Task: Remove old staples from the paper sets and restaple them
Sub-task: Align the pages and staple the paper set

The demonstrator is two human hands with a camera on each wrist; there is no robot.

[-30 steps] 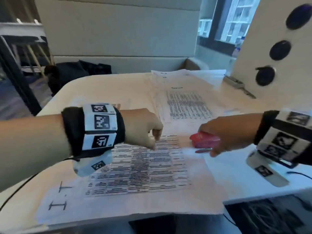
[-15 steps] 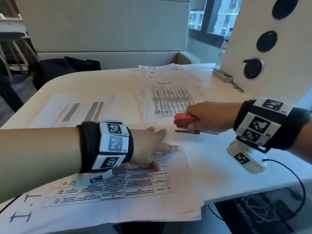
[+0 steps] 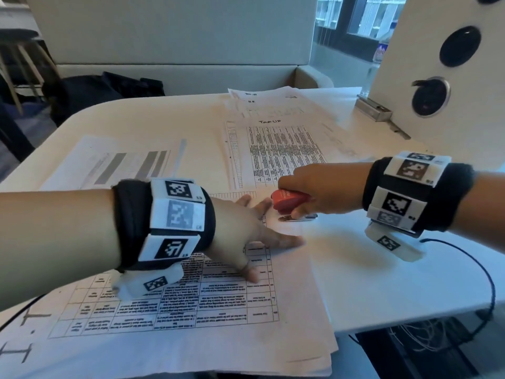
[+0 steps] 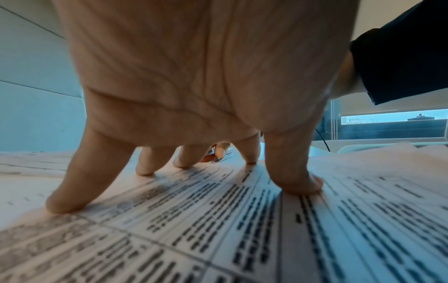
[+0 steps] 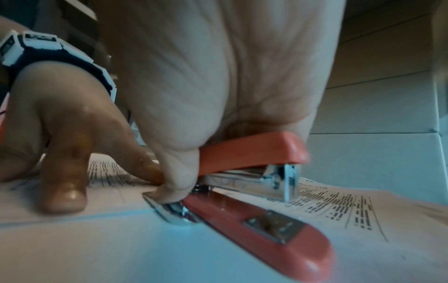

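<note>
The near paper set (image 3: 191, 310), a printed table, lies at the table's front edge. My left hand (image 3: 246, 228) presses on its far right corner with straight, spread fingers (image 4: 295, 172). My right hand (image 3: 322, 187) grips a red stapler (image 3: 289, 199) just beyond that corner, close to the left fingertips. In the right wrist view the stapler (image 5: 254, 151) stands with its mouth agape, its base (image 5: 266, 229) on the white tabletop beside the paper's edge, and no sheet between its arms. The left hand (image 5: 60, 134) shows there too, fingertips down on the paper.
A second printed set (image 3: 278, 151) lies behind the stapler, a third (image 3: 109, 162) at the left, and loose sheets (image 3: 262, 101) at the back. A metal bracket (image 3: 374, 109) and a white panel (image 3: 404, 64) stand at the right. A black cable (image 3: 486, 283) hangs off the right edge.
My left hand has gone from poking the paper with curled fingers to lying flat and spread on its corner. The stapler in my right hand has come closer to the left fingertips.
</note>
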